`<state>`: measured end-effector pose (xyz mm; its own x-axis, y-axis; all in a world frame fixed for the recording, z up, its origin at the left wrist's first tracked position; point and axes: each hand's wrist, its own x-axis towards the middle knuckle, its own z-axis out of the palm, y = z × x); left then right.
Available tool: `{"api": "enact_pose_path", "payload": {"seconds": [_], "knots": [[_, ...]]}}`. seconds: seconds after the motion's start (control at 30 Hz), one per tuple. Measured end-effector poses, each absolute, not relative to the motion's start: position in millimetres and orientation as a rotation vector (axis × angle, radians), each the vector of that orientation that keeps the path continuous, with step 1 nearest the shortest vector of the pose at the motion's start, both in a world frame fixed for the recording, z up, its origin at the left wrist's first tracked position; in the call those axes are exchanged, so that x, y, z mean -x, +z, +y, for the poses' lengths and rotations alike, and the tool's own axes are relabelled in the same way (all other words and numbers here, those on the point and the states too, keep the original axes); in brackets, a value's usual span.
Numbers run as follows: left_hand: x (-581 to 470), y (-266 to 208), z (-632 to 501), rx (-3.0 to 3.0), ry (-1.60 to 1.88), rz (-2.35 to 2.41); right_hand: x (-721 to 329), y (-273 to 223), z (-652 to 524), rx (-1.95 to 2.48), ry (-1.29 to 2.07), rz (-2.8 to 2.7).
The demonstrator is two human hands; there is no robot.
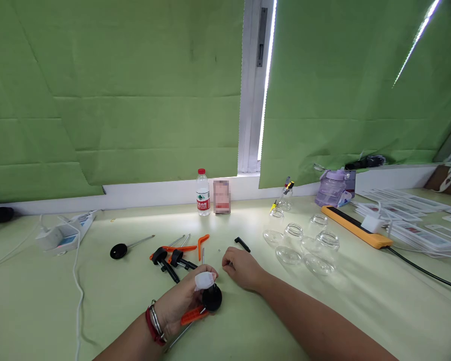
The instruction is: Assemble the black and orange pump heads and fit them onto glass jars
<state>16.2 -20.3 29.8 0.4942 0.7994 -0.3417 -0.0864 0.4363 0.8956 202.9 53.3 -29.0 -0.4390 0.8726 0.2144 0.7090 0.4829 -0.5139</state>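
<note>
My left hand [190, 296] is closed around a spray bottle head [212, 298] with a round black cap, a white translucent tip and an orange lever; a thin metal rod shows below it. My right hand [242, 268] rests on the table to the right, fingers curled and pinched together; whatever may be between them is too small to make out. A black angled piece [242, 244] lies just beyond it. Ahead of my left hand are more black-capped heads [161, 258], an orange lever [202, 243] and several thin metal rods.
Several clear bottles [293, 243] stand at right. A screwdriver with a black round end [119, 251] lies left. A water bottle [203, 193], an orange power strip [355, 225], a purple jug [329, 186], a white power strip [77, 230] and stacked cards [417, 235] surround the work area.
</note>
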Motion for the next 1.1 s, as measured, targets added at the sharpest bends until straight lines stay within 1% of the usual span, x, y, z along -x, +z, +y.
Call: {"api": "enact_pose_path", "payload": {"seconds": [0.23, 0.33, 0.4, 0.53, 0.6, 0.87, 1.1], "knots": [[-16.9, 31.8, -19.7, -0.960, 0.655, 0.875, -204.2, -24.7, 46.5, 1.216, 0.485, -2.330], [-17.7, 33.9, -20.4, -0.974, 0.647, 0.885, -204.5, -21.9, 45.4, 1.207, 0.560, -2.246], [-18.0, 34.5, -21.0, -0.979, 0.646, 0.892, -204.0, -21.5, 45.3, 1.186, 0.755, -2.100], [-17.3, 33.2, -21.1, -0.979, 0.664, 0.897, -203.0, -19.9, 44.9, 1.072, 1.317, -1.730], [-16.7, 31.9, -20.6, -0.980, 0.662, 0.894, -203.7, -17.5, 43.9, 1.019, 1.443, -1.639], [-15.8, 28.5, -18.3, -0.967, 0.651, 0.878, -209.2, -7.7, 39.0, 0.944, 1.627, -1.424], [-15.7, 27.8, -17.7, -1.012, 0.651, 0.864, -206.9, 4.5, 28.6, 0.767, 1.683, -1.625]]}}
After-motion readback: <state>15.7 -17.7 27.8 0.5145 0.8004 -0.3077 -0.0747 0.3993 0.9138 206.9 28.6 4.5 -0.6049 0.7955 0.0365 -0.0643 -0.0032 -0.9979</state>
